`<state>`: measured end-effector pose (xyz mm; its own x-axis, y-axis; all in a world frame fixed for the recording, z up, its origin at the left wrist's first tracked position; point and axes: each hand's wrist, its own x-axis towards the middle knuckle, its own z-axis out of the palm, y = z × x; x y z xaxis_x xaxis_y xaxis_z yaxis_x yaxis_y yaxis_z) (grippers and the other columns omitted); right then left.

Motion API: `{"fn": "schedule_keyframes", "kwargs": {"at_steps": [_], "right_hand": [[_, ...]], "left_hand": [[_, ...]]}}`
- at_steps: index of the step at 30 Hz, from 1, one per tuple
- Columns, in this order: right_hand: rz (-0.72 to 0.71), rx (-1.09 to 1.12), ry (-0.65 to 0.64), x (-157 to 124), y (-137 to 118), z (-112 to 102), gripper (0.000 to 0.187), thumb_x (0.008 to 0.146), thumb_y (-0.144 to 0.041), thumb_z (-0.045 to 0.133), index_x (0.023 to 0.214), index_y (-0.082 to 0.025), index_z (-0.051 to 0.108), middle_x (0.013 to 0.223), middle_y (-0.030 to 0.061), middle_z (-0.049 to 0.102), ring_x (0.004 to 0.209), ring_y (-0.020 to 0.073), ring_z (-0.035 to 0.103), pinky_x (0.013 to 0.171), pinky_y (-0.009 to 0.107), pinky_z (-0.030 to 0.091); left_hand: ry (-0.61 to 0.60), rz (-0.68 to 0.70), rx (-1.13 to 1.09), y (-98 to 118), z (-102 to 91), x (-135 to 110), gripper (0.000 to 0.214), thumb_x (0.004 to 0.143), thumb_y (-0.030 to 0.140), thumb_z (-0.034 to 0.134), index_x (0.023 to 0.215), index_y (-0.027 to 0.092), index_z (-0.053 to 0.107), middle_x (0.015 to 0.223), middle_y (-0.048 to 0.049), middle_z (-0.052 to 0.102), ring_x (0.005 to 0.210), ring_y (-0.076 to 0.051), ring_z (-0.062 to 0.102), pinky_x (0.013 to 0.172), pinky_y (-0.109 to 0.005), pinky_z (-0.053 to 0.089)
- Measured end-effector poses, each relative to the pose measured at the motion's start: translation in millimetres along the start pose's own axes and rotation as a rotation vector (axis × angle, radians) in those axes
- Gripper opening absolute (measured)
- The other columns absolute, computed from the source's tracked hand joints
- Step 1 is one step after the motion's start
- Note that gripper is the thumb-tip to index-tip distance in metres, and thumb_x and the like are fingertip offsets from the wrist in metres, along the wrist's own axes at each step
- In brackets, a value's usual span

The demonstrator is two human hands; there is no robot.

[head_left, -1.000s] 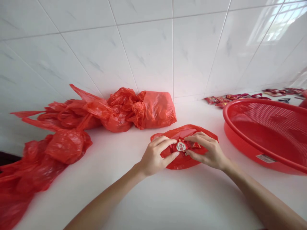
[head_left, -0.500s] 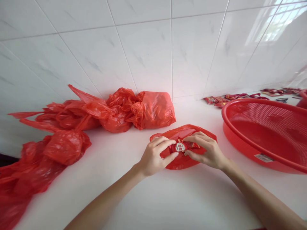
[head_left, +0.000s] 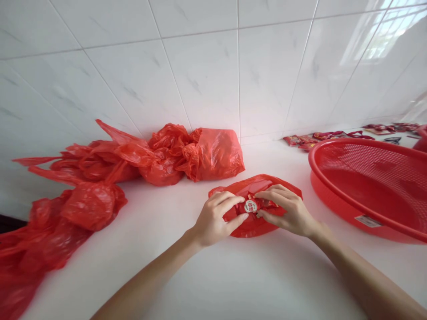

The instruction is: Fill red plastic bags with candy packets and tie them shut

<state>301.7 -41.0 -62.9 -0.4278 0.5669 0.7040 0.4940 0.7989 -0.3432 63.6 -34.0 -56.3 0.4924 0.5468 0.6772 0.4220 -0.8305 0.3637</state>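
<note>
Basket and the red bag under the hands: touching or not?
Apart. The head view shows a strip of white tabletop between the bag's right edge and the basket's outer wall.

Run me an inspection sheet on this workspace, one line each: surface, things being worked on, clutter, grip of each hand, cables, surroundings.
Surface: white, smooth-looking worktop.
Work items: red plastic bag spread on the worktop; small red packet with a round white label over it.
Clutter: bunched red bags at left and along the wall; red basket at right; red packets behind it; small dark item, unidentifiable.
Grip: left hand and right hand on either side of the packet, fingertips at it; how firmly, cannot tell.
Cables: nothing seen.
Surroundings: pale tiled wall with a bright reflection at upper right.
</note>
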Motion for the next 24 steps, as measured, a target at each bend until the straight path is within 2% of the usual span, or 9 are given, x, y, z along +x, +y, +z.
{"fn": "schedule_keyframes", "kwargs": {"at_steps": [13, 17, 19, 21, 24], "right_hand": [[-0.018, -0.055, -0.025, -1, 2, 1, 0.022, 0.095, -0.025, 0.062, 0.117, -0.022, 0.063, 0.077, 0.0025, 0.069, 0.073, 0.0181, 0.066, 0.068, 0.03, 0.056], [0.095, -0.104, -0.056, -4, 13, -3, 0.025, 0.096, -0.026, 0.059, 0.121, -0.021, 0.062, 0.083, 0.0045, 0.071, 0.072, 0.018, 0.067, 0.067, 0.03, 0.055], [0.168, -0.124, -0.12, -5, 22, -7, 0.016, 0.095, -0.025, 0.059, 0.108, -0.02, 0.065, 0.079, 0.0039, 0.07, 0.067, 0.017, 0.065, 0.064, 0.029, 0.053], [0.217, -0.119, -0.25, -5, 29, -12, 0.008, 0.093, -0.024, 0.061, 0.088, -0.02, 0.065, 0.074, 0.0025, 0.068, 0.063, 0.0157, 0.062, 0.06, 0.027, 0.05], [0.289, -0.093, -0.434, -6, 34, -17, 0.015, 0.089, -0.021, 0.065, 0.074, -0.019, 0.062, 0.073, 0.0019, 0.067, 0.059, 0.0137, 0.061, 0.055, 0.024, 0.047]], "left_hand": [[-0.003, -0.007, 0.01, -1, 0.4, 0, 0.02, 0.089, 0.025, 0.07, 0.108, 0.02, 0.067, 0.092, -0.004, 0.073, 0.082, -0.018, 0.069, 0.081, -0.035, 0.056], [-0.019, -0.096, 0.02, -5, 0.1, -2, 0.017, 0.087, 0.021, 0.069, 0.104, 0.019, 0.067, 0.091, -0.0042, 0.072, 0.085, -0.018, 0.069, 0.081, -0.035, 0.057], [-0.08, -0.164, 0.035, -10, 1.0, -4, 0.018, 0.085, 0.018, 0.068, 0.103, 0.02, 0.068, 0.095, -0.0048, 0.072, 0.088, -0.019, 0.069, 0.082, -0.035, 0.058], [-0.158, -0.211, 0.052, -15, 2.9, -7, 0.023, 0.083, 0.016, 0.068, 0.106, 0.02, 0.069, 0.1, -0.0057, 0.072, 0.09, -0.02, 0.071, 0.081, -0.035, 0.059], [-0.231, -0.227, 0.056, -20, 6.6, -10, 0.032, 0.082, 0.014, 0.067, 0.114, 0.02, 0.068, 0.107, -0.0066, 0.072, 0.093, -0.021, 0.071, 0.082, -0.036, 0.061]]}}
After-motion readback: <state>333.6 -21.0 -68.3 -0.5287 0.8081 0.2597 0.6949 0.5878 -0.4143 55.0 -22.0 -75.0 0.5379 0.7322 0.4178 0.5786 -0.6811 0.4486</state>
